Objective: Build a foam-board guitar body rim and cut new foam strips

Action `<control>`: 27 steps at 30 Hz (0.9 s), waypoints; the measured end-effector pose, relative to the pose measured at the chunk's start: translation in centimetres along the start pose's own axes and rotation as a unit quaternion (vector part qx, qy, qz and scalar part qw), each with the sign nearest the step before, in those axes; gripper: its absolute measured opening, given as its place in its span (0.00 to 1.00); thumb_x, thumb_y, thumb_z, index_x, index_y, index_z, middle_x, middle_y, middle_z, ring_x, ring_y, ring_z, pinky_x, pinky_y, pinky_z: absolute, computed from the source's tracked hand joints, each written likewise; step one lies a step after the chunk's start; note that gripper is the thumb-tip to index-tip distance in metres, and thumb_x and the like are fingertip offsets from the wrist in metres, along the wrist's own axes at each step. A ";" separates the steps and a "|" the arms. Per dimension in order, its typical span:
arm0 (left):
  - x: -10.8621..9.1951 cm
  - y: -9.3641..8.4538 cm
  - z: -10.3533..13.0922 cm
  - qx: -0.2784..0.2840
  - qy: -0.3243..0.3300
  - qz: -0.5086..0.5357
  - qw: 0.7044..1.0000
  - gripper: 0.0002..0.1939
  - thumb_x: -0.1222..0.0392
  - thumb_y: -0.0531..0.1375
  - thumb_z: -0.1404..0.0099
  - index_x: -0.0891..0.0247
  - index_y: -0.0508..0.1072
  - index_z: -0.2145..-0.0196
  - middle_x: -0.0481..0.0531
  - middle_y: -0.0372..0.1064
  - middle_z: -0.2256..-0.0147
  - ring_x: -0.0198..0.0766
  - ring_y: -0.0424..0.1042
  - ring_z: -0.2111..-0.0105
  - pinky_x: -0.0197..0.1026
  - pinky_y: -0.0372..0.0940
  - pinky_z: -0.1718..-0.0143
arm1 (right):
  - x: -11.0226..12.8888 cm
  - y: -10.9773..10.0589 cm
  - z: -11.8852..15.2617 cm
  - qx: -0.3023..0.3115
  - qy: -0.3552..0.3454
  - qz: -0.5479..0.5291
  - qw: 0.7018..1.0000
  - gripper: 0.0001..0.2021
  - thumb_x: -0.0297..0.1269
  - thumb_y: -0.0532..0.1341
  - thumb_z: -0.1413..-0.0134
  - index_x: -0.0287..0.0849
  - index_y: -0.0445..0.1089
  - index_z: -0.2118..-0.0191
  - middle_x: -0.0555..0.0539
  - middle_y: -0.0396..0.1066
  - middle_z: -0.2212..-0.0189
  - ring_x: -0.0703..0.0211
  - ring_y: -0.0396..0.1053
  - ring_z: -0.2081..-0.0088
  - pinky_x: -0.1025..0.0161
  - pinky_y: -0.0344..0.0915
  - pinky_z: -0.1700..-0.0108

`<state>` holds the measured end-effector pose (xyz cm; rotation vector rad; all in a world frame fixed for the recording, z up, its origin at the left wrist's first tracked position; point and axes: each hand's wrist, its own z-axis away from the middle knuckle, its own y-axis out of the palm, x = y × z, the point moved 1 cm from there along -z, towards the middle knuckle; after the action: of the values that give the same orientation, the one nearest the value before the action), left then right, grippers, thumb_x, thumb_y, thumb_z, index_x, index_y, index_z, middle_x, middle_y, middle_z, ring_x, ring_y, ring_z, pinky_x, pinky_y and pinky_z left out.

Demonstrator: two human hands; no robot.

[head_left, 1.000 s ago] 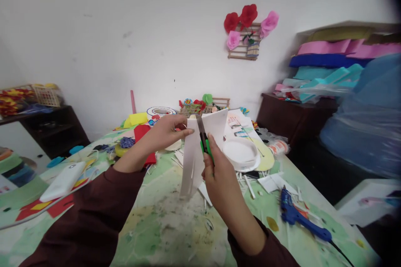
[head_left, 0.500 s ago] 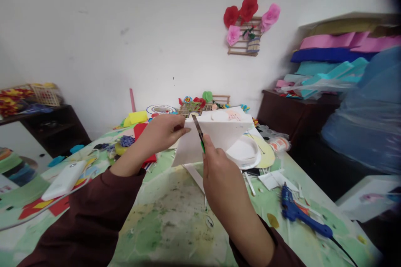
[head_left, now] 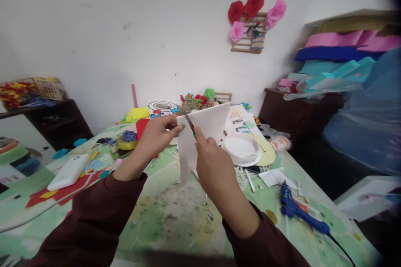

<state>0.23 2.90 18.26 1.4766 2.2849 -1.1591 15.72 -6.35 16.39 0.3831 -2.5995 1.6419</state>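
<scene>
A white board (head_left: 208, 127) stands raised above the middle of the table. My left hand (head_left: 159, 135) pinches its upper left corner, thumb on the near face. My right hand (head_left: 214, 167) is closed around a green-handled cutter knife (head_left: 189, 124), index finger stretched along it. The knife's dark blade lies at the board's top edge, just right of my left fingertips. Right of the board sits a round white tray-like piece (head_left: 241, 149) with a raised rim.
A blue glue gun (head_left: 302, 212) with a cord lies at the right. At the left are a white device (head_left: 69, 172), red paper and a tape-like roll (head_left: 127, 144). White scraps (head_left: 275, 177) lie near the right edge. Paper flowers (head_left: 200, 99) stand at the back.
The board has turned and its right end has shifted left, showing more of the papers behind. Both hands have moved slightly left, and the blade stays at the board's top edge.
</scene>
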 end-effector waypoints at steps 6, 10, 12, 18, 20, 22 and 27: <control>3.5 -0.1 1.1 -0.089 -0.179 0.303 0.932 0.14 0.56 0.68 0.51 0.64 0.66 0.80 0.46 0.65 0.79 0.32 0.67 0.78 0.34 0.67 0.74 | 1.2 -0.6 -3.6 0.006 -0.095 0.029 0.995 0.29 0.27 0.45 0.40 0.48 0.43 0.35 0.40 0.68 0.61 0.55 0.71 0.66 0.60 0.65 0.63; 5.8 1.9 5.2 -0.131 -0.295 0.449 0.833 0.13 0.61 0.70 0.55 0.66 0.70 0.75 0.46 0.70 0.72 0.30 0.70 0.71 0.32 0.70 0.66 | 2.0 1.0 -4.3 0.079 -0.160 0.060 0.982 0.25 0.29 0.46 0.39 0.49 0.47 0.37 0.41 0.69 0.61 0.54 0.71 0.63 0.60 0.65 0.63; 7.0 3.2 8.6 -0.143 -0.360 0.469 0.794 0.14 0.62 0.70 0.53 0.66 0.72 0.69 0.48 0.72 0.68 0.31 0.71 0.68 0.33 0.69 0.62 | 2.2 3.2 -3.7 0.140 -0.191 0.068 0.969 0.25 0.30 0.47 0.40 0.49 0.49 0.38 0.42 0.70 0.61 0.54 0.72 0.63 0.61 0.65 0.64; 9.0 4.5 18.1 0.021 -0.509 0.405 0.759 0.17 0.53 0.67 0.49 0.65 0.70 0.66 0.52 0.74 0.67 0.36 0.74 0.68 0.36 0.69 0.66 | 0.6 11.0 -0.2 0.268 -0.253 0.053 0.928 0.26 0.31 0.49 0.41 0.51 0.47 0.38 0.44 0.71 0.61 0.55 0.72 0.63 0.63 0.63 0.66; 9.3 3.5 19.4 0.170 -0.510 0.327 0.777 0.18 0.46 0.63 0.46 0.65 0.69 0.69 0.51 0.73 0.74 0.36 0.72 0.76 0.36 0.67 0.74 | -0.4 12.6 0.7 0.290 -0.262 0.047 0.919 0.26 0.31 0.47 0.40 0.51 0.47 0.37 0.43 0.72 0.60 0.54 0.72 0.62 0.62 0.62 0.66; 9.7 2.0 19.5 0.268 -0.469 0.198 0.818 0.20 0.43 0.58 0.43 0.65 0.68 0.74 0.50 0.69 0.80 0.35 0.67 0.83 0.36 0.61 0.80 | -1.2 13.6 1.3 0.305 -0.263 0.053 0.914 0.26 0.30 0.47 0.41 0.50 0.48 0.37 0.43 0.72 0.60 0.54 0.72 0.62 0.62 0.62 0.66; 11.7 0.3 15.5 0.192 -0.226 -0.119 0.947 0.16 0.52 0.50 0.36 0.64 0.72 0.68 0.54 0.74 0.68 0.41 0.72 0.67 0.41 0.65 0.64 | -1.8 14.5 1.7 0.313 -0.251 0.078 0.913 0.25 0.29 0.47 0.42 0.50 0.51 0.38 0.43 0.73 0.63 0.54 0.73 0.65 0.63 0.60 0.68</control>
<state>-9.03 0.35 1.43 0.9027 2.0236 -1.8738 14.28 -1.62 2.48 0.7147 -2.3582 2.7463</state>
